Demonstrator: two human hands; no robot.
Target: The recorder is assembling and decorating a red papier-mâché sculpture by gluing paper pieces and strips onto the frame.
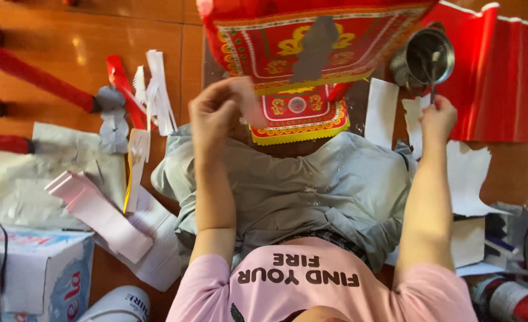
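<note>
Nearest, my left hand pinches a pale paper strip over my lap, beside the red-and-gold paper piece. Farther off, my right hand grips a thin stick dipped in the metal cup. I'd load little paste, wiping excess on the rim.

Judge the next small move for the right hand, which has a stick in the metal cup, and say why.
Probably lift the stick from the metal cup and carry it toward the red and gold paper piece. The right hand holds the stick dipped in the cup, while the left hand pinches that piece's edge on the lap, as if presenting it.
</note>
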